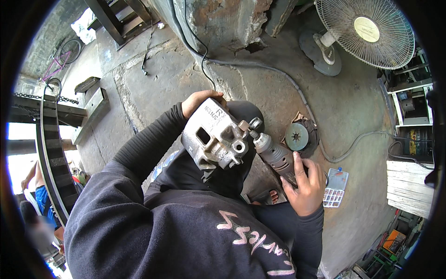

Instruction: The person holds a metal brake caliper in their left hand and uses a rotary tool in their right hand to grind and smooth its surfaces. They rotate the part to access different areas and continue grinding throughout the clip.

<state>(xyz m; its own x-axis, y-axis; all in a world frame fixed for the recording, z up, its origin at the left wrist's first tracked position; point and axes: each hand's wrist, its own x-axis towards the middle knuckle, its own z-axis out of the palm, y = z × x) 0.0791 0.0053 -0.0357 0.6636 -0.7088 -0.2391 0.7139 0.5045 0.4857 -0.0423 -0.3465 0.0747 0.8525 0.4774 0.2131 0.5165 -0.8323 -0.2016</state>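
My left hand (200, 101) is closed round the far edge of a grey cast-metal housing (197, 116), tilted over my lap. The housing has a rectangular window, a round bored boss and raised markings; most of my left fingers are hidden behind it. In my right hand (306, 186) is a dark grey rotary tool (278, 158), gripped by its body and pointing up to the left. A small brownish grinding bit (244, 125) sits at its front, close beside the housing's right edge. Whether the bit touches the metal I cannot tell.
A round disc (296, 136) lies on the floor beyond the tool, near a compartment box (334, 188) of small parts. A grey cable (278, 72) crosses the concrete. The fan (367, 30) stands far right; at left are a metal ramp (51, 139) and another person (42, 200).
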